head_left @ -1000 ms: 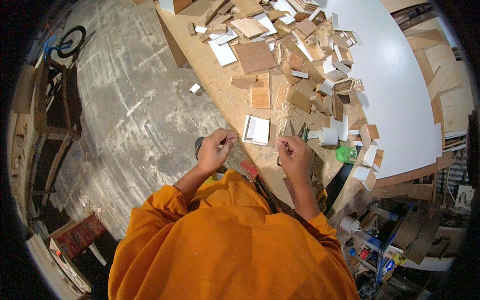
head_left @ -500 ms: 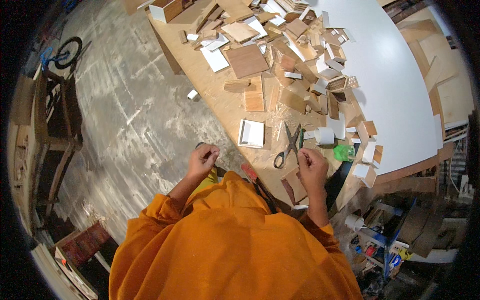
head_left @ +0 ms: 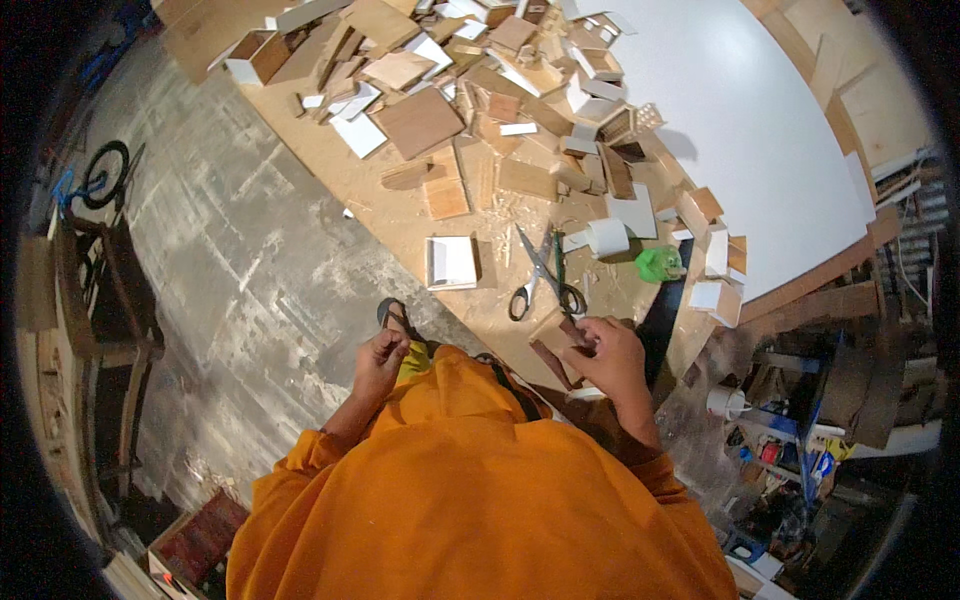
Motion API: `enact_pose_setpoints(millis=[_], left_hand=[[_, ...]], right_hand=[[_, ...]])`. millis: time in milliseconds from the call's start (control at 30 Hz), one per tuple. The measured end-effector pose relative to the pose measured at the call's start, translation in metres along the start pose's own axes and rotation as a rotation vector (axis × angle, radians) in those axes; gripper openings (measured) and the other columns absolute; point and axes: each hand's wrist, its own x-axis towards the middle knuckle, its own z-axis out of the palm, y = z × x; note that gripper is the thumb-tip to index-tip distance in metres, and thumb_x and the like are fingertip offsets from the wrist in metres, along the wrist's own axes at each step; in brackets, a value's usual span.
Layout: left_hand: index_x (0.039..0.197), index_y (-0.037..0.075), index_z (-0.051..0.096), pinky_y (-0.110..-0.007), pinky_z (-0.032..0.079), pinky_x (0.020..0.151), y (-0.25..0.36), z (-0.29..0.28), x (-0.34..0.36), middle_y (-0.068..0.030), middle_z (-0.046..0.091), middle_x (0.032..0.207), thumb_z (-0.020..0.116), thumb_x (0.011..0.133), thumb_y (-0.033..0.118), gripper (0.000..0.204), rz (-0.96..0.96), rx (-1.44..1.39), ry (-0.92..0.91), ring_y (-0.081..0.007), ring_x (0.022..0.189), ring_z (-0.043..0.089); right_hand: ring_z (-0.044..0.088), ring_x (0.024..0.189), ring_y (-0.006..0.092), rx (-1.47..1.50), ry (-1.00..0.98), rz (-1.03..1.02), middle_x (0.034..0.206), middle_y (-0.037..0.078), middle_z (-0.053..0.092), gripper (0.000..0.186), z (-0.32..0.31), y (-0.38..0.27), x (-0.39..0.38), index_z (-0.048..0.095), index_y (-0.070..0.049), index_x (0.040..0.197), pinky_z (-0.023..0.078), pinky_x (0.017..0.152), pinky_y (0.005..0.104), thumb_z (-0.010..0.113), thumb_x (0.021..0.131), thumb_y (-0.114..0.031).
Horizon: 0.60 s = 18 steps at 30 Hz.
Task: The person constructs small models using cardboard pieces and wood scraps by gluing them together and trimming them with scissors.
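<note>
Fingers (head_left: 588, 345) of the right hand (head_left: 612, 362) pinch a small brown cardboard piece (head_left: 556, 340) at the worktop's (head_left: 400, 215) near edge, beside black-handled scissors (head_left: 540, 272); the left hand's (head_left: 380, 362) are curled shut, contents hidden, so that one-handed pinch could let it slip to the floor (head_left: 220, 280).

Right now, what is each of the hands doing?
Left hand: closed, contents cannot be told.
Right hand: closed on a small brown cardboard piece.

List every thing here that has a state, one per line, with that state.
right hand: closed on a brown cardboard piece, held above the table edge
left hand: fingers curled, whether it holds anything cannot be told
scissors: lying flat, blades slightly apart
tape roll: lying on its side
small white box: open, on the table
</note>
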Motion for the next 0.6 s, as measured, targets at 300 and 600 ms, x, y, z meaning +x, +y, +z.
enact_pose_setpoints(millis=[300, 600], left_hand=[[0.084, -0.003, 0.062, -0.028, 0.045, 0.064, 0.038, 0.020, -0.003, -0.0067, 0.062, 0.075, 0.062, 0.094, 0.011, 0.017, 0.106, 0.089, -0.071, -0.0112, 0.070, 0.055], [0.080, -0.001, 0.059, -0.029, 0.041, 0.059, 0.041, 0.035, -0.015, -0.0034, 0.056, 0.071, 0.060, 0.097, 0.018, 0.025, 0.215, 0.050, -0.127, -0.0112, 0.065, 0.049]], right_hand=[[0.065, 0.069, 0.0269, -0.004, 0.185, 0.033, 0.083, 0.014, 0.066, 0.024, -0.004, 0.039, -0.007, 0.070, -0.004, 0.094, 0.051, 0.064, 0.0362, 0.075, 0.075, -0.018], [0.064, 0.070, 0.0295, -0.031, 0.079, -0.030, 0.079, 0.014, 0.064, 0.018, -0.036, 0.066, -0.021, 0.071, -0.005, 0.089, 0.049, 0.062, 0.0379, 0.072, 0.076, -0.017]])
